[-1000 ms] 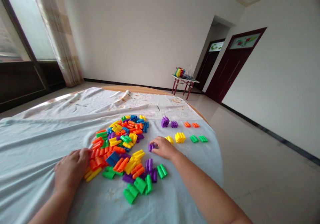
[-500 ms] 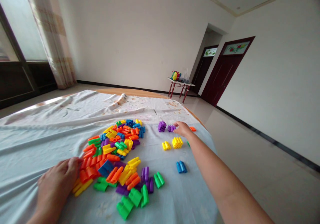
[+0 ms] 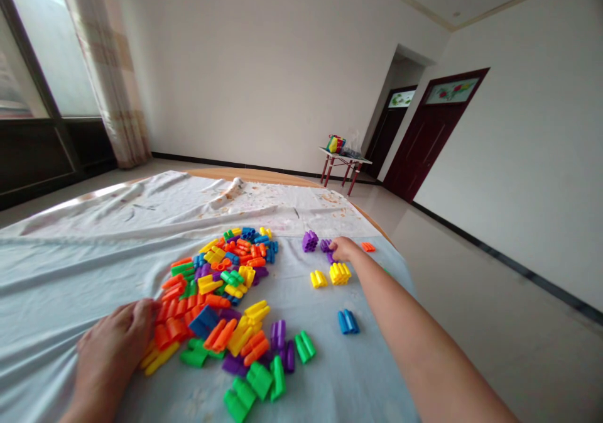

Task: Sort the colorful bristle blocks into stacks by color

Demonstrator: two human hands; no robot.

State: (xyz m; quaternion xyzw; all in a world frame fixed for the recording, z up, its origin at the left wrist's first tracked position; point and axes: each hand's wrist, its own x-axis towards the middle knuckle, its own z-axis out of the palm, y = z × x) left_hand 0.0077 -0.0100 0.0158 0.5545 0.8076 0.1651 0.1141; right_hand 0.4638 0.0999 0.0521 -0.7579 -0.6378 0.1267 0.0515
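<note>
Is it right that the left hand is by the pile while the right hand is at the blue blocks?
Not quite: the right hand is at purple blocks, as the head view shows. The left hand is indeed by the pile.

Daylight is reaching you from the window [image 3: 66, 58] beyond your left fingers [image 3: 142, 313]; glare is streaking the counter [image 3: 264, 175] past them.

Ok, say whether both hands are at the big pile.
No: the left hand is at the pile, but the right hand is at separate purple blocks.
</note>
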